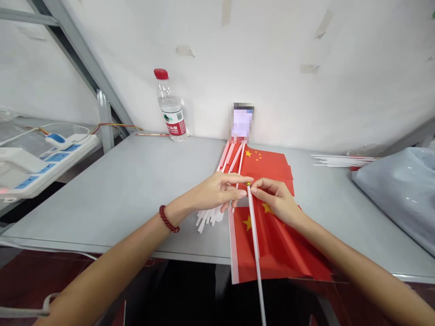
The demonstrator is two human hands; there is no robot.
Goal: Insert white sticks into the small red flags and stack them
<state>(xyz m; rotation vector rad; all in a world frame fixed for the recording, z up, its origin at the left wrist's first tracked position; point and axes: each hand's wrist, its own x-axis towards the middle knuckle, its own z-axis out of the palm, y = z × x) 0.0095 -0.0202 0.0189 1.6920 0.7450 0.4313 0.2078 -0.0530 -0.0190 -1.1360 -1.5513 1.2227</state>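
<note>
Currently at the top of the stick: both hands on the gold tip

Bottle point(173, 117) with red cap stood by the wall, clear liquid inside, level below the neck. Translucent grey plastic bag point(401, 190) slumped at right, bulging; couldn't tell contents.

Flags point(272, 165): thin red cloth, yellow stars, stacked on the worktop point(136, 181), nearest hanging past its front edge. White sleeve point(234, 249) ran down that one's left side. Bundle of white sticks point(208, 218) fanned out left of them.

White stick point(255, 244): slim, straight, over the nearest flag, lower end out of frame. Gold tip point(248, 184) sat between the hands.

Left hand point(217, 192): index finger across the tip, thumb just beside, narrow gap; couldn't tell if its grip bore load. Right hand point(282, 203): grip nearly closed at the tip; couldn't tell whether it pinched stick or cloth.
</note>
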